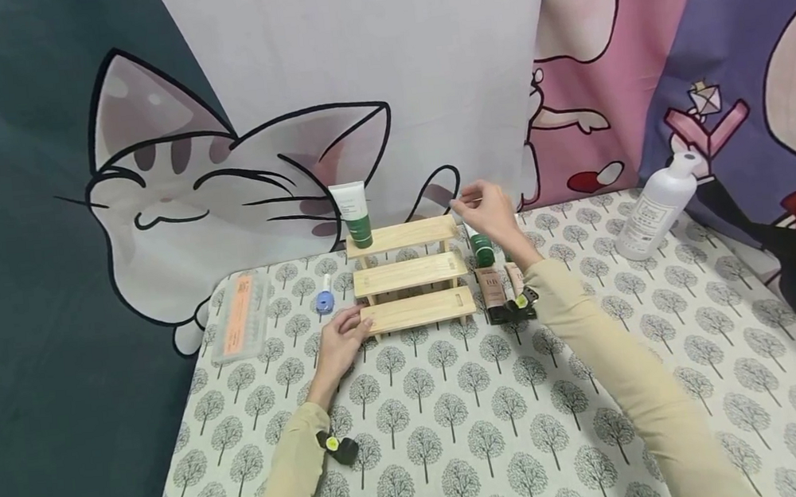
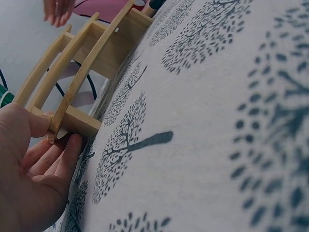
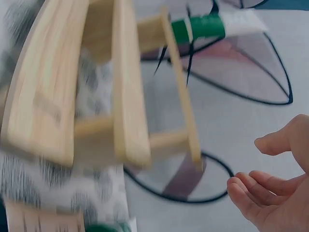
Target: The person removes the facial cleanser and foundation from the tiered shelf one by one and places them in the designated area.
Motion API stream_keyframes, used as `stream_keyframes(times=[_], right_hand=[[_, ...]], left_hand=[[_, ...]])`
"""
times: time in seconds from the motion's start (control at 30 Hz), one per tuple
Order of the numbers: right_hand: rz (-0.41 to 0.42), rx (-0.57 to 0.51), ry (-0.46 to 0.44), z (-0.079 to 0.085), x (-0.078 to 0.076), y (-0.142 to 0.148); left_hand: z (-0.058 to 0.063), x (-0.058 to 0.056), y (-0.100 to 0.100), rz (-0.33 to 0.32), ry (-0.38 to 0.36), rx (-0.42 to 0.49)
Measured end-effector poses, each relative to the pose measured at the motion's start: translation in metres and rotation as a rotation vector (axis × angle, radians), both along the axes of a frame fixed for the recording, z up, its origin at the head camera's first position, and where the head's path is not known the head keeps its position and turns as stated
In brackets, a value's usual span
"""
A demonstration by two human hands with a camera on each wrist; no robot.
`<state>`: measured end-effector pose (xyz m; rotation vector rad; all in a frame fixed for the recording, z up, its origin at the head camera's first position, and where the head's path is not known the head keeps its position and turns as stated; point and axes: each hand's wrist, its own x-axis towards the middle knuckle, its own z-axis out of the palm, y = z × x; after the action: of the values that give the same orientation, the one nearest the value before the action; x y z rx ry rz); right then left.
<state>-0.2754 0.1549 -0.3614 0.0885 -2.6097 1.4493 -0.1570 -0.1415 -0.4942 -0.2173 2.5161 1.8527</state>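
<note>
A three-tier wooden display rack [image 1: 411,273] stands on the tree-print cloth. My left hand [image 1: 339,346] grips the left end of its lowest step; in the left wrist view the thumb lies on top of the board and the fingers are underneath. On the left of the top step a green-and-white squeeze tube [image 1: 354,214] stands on its cap. My right hand [image 1: 491,211] is in the air just beyond the top step's right end. The right wrist view shows this hand [image 3: 273,186] with its fingers loosely bent, thumb apart, holding nothing.
Right of the rack are a green-and-white tube [image 1: 482,248] and a brown BB cream tube [image 1: 492,291], others partly hidden by the right arm. A white bottle [image 1: 654,212] stands far right. Left lie a small blue-and-white item [image 1: 324,299] and a clear case [image 1: 256,326] with an orange strip.
</note>
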Motion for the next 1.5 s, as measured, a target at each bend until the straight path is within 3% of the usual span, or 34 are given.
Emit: stream_keyframes(times=[0.3, 0.53, 0.83, 0.93, 1.5], right_hand=[[0.107, -0.093, -0.006, 0.006, 0.008, -0.040], [0.202, -0.147, 0.008, 0.002, 0.010, -0.069], [0.271, -0.187, 0.041, -0.007, 0.006, -0.102], [0.287, -0.200, 0.036, -0.010, 0.005, -0.112], [0.229, -0.166, 0.142, -0.026, 0.002, -0.146]], left_hand=[[-0.001, -0.001, 0.003, -0.011, 0.004, -0.008], [0.002, 0.000, -0.001, -0.020, 0.012, 0.000], [-0.001, -0.001, -0.002, -0.012, 0.013, 0.021], [0.004, 0.001, -0.002, -0.015, 0.004, 0.033], [-0.002, 0.001, -0.002, -0.014, 0.014, 0.028]])
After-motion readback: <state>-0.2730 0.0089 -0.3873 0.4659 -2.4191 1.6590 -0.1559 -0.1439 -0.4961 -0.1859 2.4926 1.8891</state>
